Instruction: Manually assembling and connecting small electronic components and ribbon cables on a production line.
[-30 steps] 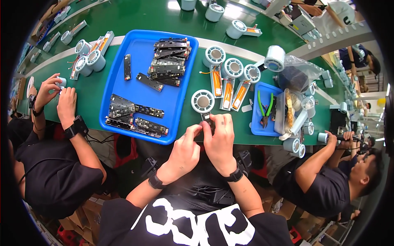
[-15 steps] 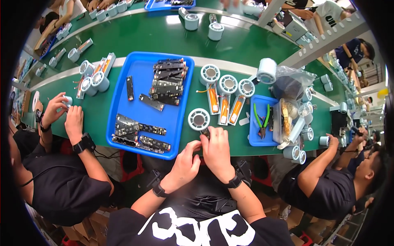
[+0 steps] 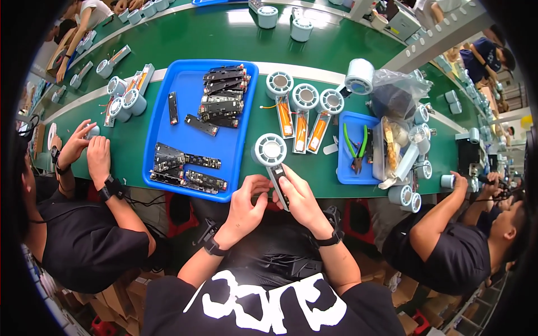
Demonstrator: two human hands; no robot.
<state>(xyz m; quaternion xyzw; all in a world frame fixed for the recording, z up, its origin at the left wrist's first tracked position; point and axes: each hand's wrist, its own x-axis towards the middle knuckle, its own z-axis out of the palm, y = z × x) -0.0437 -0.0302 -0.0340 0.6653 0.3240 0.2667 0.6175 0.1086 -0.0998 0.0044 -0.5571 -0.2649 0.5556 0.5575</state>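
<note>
One fan (image 3: 270,149) is in hand; three more fans (image 3: 305,98) lie in a row at 1 o'clock from it, each with an orange cell (image 3: 301,133) in its handle. There are two blue trays: the large tray (image 3: 188,92) at 10 o'clock holds two boards (image 3: 202,125) lying singly plus heaps too tangled to count, and the small tray (image 3: 346,175), between 2 and 3 o'clock, holds one pair of green-handled pliers (image 3: 356,161). One clear box (image 3: 379,159) stands just right of it. The right grip (image 3: 300,196) is closed on the held fan's handle, thumb along its face, the round head jutting out at 11 o'clock and the foot pointing toward 5. The left grip (image 3: 246,203) is half curled just beside the handle at 8 o'clock; whether it touches or holds anything cannot be told. The table (image 3: 126,165) is green and glossy. Two people sit alongside, one near 8 o'clock, one near 4, and cartons (image 3: 115,297) lie on the floor.
</note>
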